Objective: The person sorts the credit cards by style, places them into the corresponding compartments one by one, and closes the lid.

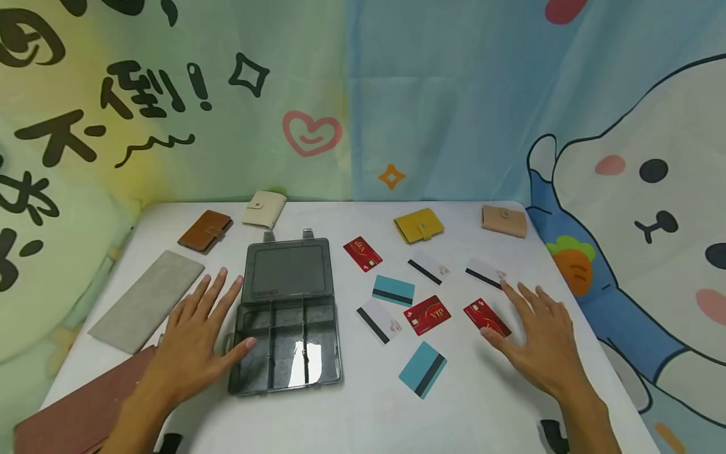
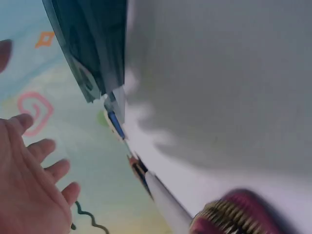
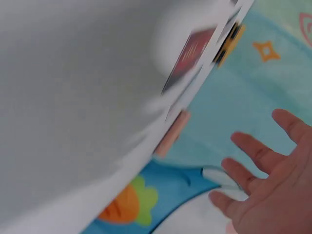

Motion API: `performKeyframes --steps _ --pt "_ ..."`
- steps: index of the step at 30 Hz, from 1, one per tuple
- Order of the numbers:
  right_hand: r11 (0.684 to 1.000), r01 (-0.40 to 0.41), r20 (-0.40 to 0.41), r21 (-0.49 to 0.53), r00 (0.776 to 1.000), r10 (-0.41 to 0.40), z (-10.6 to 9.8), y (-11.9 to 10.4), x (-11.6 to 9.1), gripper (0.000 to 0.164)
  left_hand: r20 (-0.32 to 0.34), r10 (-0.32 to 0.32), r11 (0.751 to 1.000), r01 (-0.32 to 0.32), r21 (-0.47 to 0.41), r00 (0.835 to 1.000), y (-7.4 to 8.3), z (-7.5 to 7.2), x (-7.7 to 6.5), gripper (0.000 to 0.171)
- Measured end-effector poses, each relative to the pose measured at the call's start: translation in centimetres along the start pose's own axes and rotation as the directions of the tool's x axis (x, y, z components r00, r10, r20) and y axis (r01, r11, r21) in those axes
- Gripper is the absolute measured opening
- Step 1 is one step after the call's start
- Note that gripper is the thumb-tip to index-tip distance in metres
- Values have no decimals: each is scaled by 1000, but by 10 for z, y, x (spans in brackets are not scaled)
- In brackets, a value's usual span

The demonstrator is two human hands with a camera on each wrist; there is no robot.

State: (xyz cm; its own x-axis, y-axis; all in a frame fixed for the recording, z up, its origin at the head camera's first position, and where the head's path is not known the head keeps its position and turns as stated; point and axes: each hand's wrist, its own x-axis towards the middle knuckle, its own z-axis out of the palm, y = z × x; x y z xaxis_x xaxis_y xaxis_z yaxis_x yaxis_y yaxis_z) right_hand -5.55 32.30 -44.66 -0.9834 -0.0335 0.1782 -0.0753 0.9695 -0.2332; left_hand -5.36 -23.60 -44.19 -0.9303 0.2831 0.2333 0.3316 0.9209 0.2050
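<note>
My left hand hovers with fingers spread over the left edge of a dark see-through plastic box. Its lid lies folded back, showing divided compartments. To the right, my right hand is held above the table with fingers spread, thumb close to a red VIP card and fingertips near a white card. Both wrist views show the palms holding nothing. Between the hands lie more red cards, white cards and two blue cards, all with stripes or printing.
Along the back are a brown wallet, a cream wallet, a yellow wallet and a tan wallet. At left lie a flat grey case and a maroon notebook with a ringed spine. A printed curtain hangs behind.
</note>
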Motion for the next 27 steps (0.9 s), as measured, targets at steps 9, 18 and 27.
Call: performKeyframes --steps 9,18,27 --pt "991 30 66 132 997 -39 16 -38 -5 99 39 -51 943 61 -326 998 1 16 -13 95" --pt "971 21 68 238 997 -38 31 -20 25 84 57 -105 868 119 -481 993 -4 22 -22 90" --pt "955 -98 165 281 985 53 37 15 70 75 45 -114 829 120 -546 992 -5 24 -25 74"
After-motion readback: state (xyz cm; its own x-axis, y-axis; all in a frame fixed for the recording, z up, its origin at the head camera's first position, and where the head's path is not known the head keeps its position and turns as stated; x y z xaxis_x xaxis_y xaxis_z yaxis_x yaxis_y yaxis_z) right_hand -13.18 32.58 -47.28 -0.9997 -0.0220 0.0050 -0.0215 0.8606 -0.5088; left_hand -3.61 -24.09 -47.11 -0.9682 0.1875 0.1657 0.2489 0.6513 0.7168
